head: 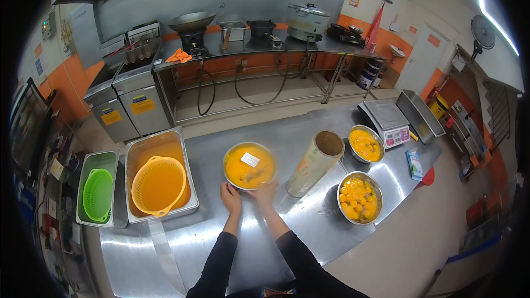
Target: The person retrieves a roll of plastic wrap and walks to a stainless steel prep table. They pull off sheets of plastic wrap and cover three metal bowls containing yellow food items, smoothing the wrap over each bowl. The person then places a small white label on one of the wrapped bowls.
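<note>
A round metal bowl (239,185) of yellow beaten egg stands on the steel table before me. A white label (250,159) bearing writing lies over the egg, apparently on clear film across the bowl. My left hand (230,198) is at the near-left rim, its fingers against the bowl's side. At the near-right rim is my right hand (265,193), blurred, so its grip is unclear. Just to the right, a large roll of clear plastic film (311,165) stands on end, its cardboard core showing at the top.
Two metal bowls of egg yolks (359,198) (366,144) stand at the right, near a digital scale (387,118) and an empty steel pan (420,116). On the left, deep steel pans hold an orange basket (159,186) in orange liquid and a green basket (97,194). A steel cooking counter (248,45) runs behind.
</note>
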Demonstrator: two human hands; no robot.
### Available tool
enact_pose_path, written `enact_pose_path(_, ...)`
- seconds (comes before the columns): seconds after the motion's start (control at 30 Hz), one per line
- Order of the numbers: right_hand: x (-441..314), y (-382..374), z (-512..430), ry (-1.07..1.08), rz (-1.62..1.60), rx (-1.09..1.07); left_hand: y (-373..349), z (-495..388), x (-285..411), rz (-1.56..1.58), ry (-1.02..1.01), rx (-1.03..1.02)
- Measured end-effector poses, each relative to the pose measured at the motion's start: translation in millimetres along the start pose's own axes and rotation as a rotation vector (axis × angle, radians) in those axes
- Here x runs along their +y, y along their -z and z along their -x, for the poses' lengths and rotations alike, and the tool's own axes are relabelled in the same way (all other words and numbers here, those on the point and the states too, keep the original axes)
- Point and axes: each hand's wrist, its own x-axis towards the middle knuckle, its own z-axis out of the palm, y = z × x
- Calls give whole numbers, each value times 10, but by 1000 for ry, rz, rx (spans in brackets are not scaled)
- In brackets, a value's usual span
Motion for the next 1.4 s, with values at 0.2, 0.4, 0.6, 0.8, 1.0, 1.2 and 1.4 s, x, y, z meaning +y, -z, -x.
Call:
enact_pose_path(0.2,-41,-114,-126,-200,-384,-69,-68,59,-168,-106,-45,-91)
enact_pose_path(0.4,-625,210,121,-235,435,-50,-135,42,-260,61,19,-136)
enact_pose_path(0.6,-1424,2720,320,-166,352,-660,-23,780,380,8,57,-34)
enact_pose_path(0.8,-1513,4831,-481,239,901,298,-653,2248,1219,105,268,-846)
enact_pose_path(1.0,-827,5534,-1246,211,544,-126,-1576,2853,1223,34,413,-784)
enact_pose_path(1.2,-857,5539,-1318,44,261,-289,-1693,2953,1202,180,450,-628)
enact_pose_path(1.4,-923,5515,-1155,-19,284,-309,-1628,2938,1332,128,439,-592)
